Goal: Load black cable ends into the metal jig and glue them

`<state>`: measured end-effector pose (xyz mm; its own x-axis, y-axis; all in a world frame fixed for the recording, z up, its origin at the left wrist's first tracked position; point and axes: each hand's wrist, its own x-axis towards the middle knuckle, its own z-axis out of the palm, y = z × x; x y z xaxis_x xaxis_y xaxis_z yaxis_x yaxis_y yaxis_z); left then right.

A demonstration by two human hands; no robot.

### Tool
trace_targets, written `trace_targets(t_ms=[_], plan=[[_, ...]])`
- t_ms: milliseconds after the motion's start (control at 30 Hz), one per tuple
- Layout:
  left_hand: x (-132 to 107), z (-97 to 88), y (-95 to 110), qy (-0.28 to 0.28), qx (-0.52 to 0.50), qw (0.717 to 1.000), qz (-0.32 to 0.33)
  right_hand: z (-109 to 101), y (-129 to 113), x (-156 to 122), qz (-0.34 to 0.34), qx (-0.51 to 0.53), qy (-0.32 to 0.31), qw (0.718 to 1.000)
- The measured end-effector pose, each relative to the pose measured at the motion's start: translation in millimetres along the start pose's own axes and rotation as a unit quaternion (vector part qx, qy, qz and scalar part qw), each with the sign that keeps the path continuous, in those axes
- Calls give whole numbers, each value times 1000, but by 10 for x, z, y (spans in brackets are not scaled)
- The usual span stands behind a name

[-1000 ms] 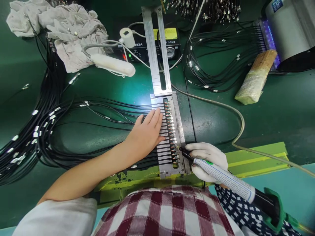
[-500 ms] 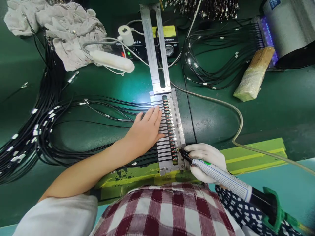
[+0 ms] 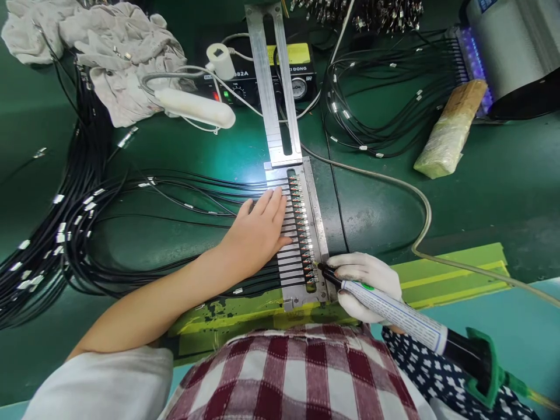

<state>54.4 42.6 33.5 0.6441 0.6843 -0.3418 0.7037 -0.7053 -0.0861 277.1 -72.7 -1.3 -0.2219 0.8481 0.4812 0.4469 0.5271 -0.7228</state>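
Note:
My bare left hand [image 3: 258,230] lies flat, fingers stretched out, over black cables on a slotted metal fixture [image 3: 293,296]. The cables run in from the left side by side, and their small metal connectors [image 3: 301,221] line up along the fixture's slot. My right hand [image 3: 367,283], in a white glove, is wrapped round a glue syringe [image 3: 396,312] with a printed label and a black rear part. Its dark nozzle points at the connectors near the fixture's lower end; whether the tip touches them I cannot tell. A green cap and a hose sit at the syringe's rear.
A black dispenser box [image 3: 301,79] with a gauge stands at the back, behind a lit white lamp [image 3: 195,108]. Cable bundles [image 3: 83,192] and crumpled gloves [image 3: 131,52] lie left. At right are a wrapped block [image 3: 450,131], a hose [image 3: 426,216] and a purple-lit device [image 3: 516,52].
The whole view has shifted slightly to the left. Both hands and the syringe stay nearly in the same place on the fixture.

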Motion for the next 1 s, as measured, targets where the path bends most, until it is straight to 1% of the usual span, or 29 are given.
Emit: trace_targets(t_ms=[533,767,1000], plan=[[-6,18,0,19,-14,1000,1,-4,20,-25,-18,15,-10,1000],[-7,19,-1,9,0,1000,2,-2,19,-30,-15,11,-6,1000],[-6,26,-4,12,0,1000,1,0,11,-21,-15,8,-4,1000]])
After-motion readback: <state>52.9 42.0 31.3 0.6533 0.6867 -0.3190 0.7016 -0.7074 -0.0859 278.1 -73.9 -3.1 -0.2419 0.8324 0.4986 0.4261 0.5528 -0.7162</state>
